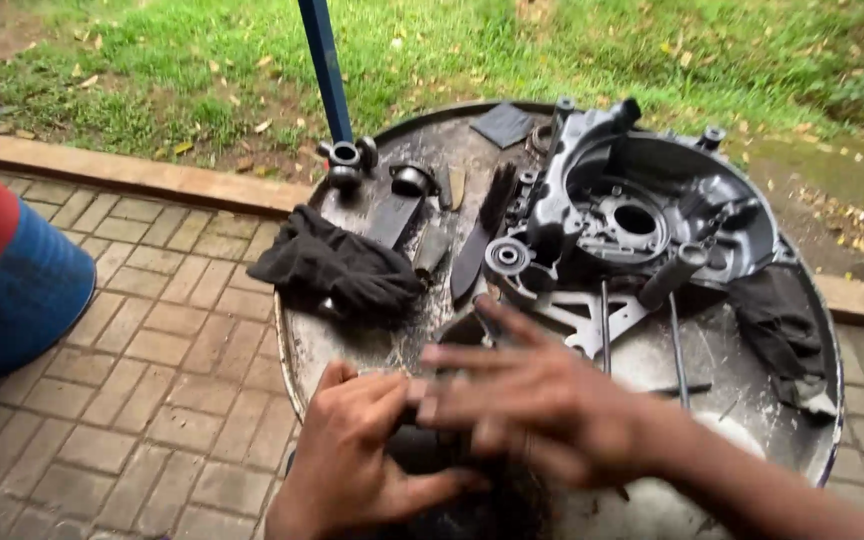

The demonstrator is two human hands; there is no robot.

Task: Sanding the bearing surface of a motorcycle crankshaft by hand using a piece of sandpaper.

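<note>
My left hand [352, 460] is at the near edge of a round metal drum top [352, 355], fingers curled around a dark object [430, 452] whose kind I cannot make out. My right hand [527, 400] lies just right of it, blurred by motion. Its fingers are stretched out flat and apart, and their tips reach over my left hand's knuckles. It holds nothing that I can see. Beyond the hands a large dark grey engine casing [632, 215] rests on the drum top.
A crumpled black rag [337, 265] lies at the drum's left, another black cloth [782, 325] at its right. Small metal parts [347, 160], a flat dark blade-like piece [477, 245] and thin rods [677, 345] are scattered about. A blue post [325, 65], a red-and-blue barrel [7, 275], brick paving and grass surround it.
</note>
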